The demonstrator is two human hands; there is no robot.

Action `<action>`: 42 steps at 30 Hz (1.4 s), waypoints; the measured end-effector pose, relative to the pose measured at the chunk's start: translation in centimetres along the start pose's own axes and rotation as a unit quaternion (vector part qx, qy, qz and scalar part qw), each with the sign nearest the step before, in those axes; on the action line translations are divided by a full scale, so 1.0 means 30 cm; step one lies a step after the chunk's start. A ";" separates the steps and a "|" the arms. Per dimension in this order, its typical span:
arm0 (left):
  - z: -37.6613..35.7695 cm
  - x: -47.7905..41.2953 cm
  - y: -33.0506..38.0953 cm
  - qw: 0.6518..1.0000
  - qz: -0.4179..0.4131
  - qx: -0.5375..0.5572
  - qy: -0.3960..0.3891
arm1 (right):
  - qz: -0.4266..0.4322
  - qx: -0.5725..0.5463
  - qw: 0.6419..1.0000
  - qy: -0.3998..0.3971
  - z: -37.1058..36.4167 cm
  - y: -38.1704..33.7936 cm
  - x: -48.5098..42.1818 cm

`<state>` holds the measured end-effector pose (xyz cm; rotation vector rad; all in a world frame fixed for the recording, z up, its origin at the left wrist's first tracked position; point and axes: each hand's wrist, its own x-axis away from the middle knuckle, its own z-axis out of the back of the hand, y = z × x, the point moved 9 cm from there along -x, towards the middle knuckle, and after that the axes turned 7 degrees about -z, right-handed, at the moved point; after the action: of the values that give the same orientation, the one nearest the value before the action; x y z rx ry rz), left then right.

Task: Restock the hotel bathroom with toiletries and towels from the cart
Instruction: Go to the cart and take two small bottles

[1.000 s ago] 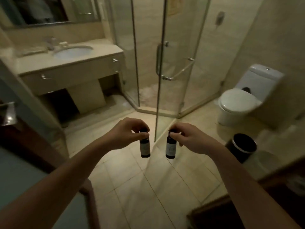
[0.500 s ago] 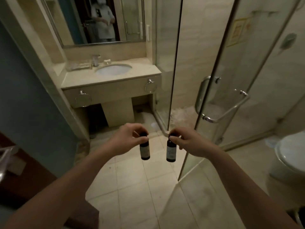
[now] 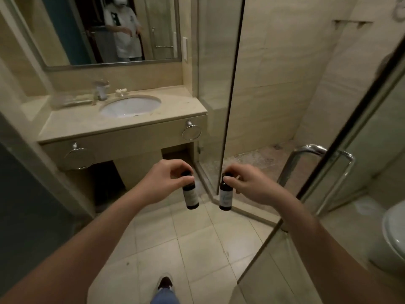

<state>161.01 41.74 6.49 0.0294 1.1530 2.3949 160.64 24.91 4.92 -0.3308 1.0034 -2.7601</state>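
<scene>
The beige stone vanity counter (image 3: 87, 123) has drawn nearer as the person walks in. The left hand (image 3: 166, 181) pinches a small dark bottle with a pale label (image 3: 190, 196) by its cap; the right hand (image 3: 247, 185) pinches a second dark bottle (image 3: 225, 197) likewise, both dangling above the tiled floor (image 3: 197, 249). Such fingertip holds could slip, dropping a bottle on tile, or clip the glass shower door (image 3: 361, 139)

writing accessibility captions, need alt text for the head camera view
The left hand and right hand each pinch a small dark pale-labelled bottle by its cap, the left bottle and right bottle hanging above a beige tiled floor. Ahead is a beige stone vanity counter with a white oval sink under a framed wall mirror, a glass shower enclosure to its right.
</scene>
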 end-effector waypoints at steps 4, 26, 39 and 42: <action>0.098 -0.268 -0.161 0.999 -0.023 0.007 -0.026 | -0.038 -0.020 0.999 0.022 0.039 0.024 -0.273; -0.186 -1.498 -0.365 0.964 -0.147 0.075 -0.208 | -0.244 -0.030 0.956 0.162 0.587 0.540 -1.061; -0.537 -2.221 -0.082 0.962 -0.184 0.078 -0.185 | -0.321 -0.058 0.907 0.266 1.162 1.092 -1.178; -0.634 -2.354 -0.032 0.958 -0.189 0.089 -0.195 | -0.332 -0.059 0.902 0.268 1.241 1.193 -1.199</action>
<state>219.72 -1.90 6.42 0.2985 1.0669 1.8422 208.64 -15.79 4.29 0.1250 1.3969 -3.5298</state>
